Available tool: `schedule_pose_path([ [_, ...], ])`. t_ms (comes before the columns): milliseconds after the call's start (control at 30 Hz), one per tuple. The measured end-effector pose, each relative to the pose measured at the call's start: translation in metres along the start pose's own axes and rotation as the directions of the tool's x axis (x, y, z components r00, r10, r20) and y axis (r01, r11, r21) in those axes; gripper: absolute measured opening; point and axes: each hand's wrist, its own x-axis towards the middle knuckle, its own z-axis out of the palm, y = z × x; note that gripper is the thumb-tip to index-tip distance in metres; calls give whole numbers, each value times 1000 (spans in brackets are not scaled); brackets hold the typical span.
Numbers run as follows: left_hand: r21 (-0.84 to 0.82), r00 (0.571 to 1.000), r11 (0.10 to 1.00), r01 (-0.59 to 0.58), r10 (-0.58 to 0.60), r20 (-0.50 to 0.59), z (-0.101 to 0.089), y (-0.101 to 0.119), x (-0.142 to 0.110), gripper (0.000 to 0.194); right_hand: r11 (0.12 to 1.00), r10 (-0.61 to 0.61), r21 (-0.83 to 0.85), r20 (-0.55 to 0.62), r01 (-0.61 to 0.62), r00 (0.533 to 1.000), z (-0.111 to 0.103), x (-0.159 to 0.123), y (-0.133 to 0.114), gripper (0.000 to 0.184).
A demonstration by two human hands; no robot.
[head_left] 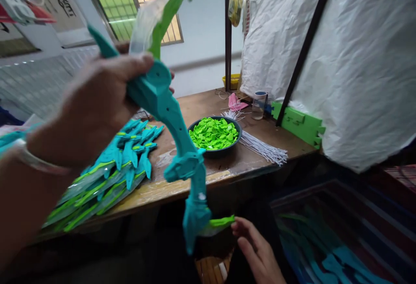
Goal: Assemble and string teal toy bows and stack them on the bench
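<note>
My left hand is raised, its fingers wrapped round a long, curved teal plastic toy piece with screw holes along it. From its upper end juts a clear blade-like part with a green edge. The piece hangs down past the table edge, and a small green-edged clear part sticks out from its lower end. My right hand is low at the front, thumb and forefinger apart. Its fingertips are at the tip of that lower green part; whether they touch it I cannot tell.
On the brown table, similar teal and green pieces lie piled at left. A dark bowl holds green plastic bits beside a bundle of white ties. A clear cup stands behind. More teal pieces lie low at right.
</note>
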Motion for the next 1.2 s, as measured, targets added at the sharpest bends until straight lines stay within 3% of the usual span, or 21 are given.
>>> schedule_pose_path([
  [100, -114, 990, 991, 75, -87, -108, -14, -44, -24, 7, 998, 53, -34, -73, -55, 996, -15, -1, 6, 42],
  [233, -347, 951, 931, 110, -200, -235, -44, -101, -42, 18, 940, -41, -340, -114, -1, 993, -20, -8, 18, 47],
  [400, -481, 831, 860, 169, -387, -400, -67, -141, -69, 11, 809, -214, -557, 18, 188, 977, -15, -5, 10, 59],
  [567, -603, 703, 777, 179, -530, -474, -86, -165, -115, 14, 774, -189, -578, 176, 257, 966, -13, 10, -11, 62],
  [633, -644, 668, 741, 188, -577, -469, -95, -175, -138, 16, 770, -165, -583, 212, 260, 963, -15, 12, -12, 57],
  [767, -694, 669, 663, 281, -654, -354, -110, -190, -189, 31, 767, -76, -597, 280, 236, 957, -25, 2, 4, 51],
  [833, -710, 644, 615, 343, -704, -298, -116, -196, -219, 45, 766, 15, -611, 329, 200, 944, -31, -7, 16, 51],
  [933, -755, 515, 479, 447, -828, -221, -124, -209, -268, 58, 732, 179, -660, 427, 170, 887, -39, -14, 30, 51],
  [1033, -813, 371, 348, 466, -911, -177, -133, -228, -315, 64, 700, 265, -680, 530, 217, 806, -37, 3, 21, 43],
  [1100, -837, 280, 280, 470, -947, -160, -137, -239, -340, 68, 710, 198, -645, 568, 283, 799, -30, 32, 0, 34],
  [1200, -833, 211, 246, 496, -964, -159, -141, -241, -362, 77, 727, -34, -544, 581, 419, 813, -15, 96, -42, 16],
])
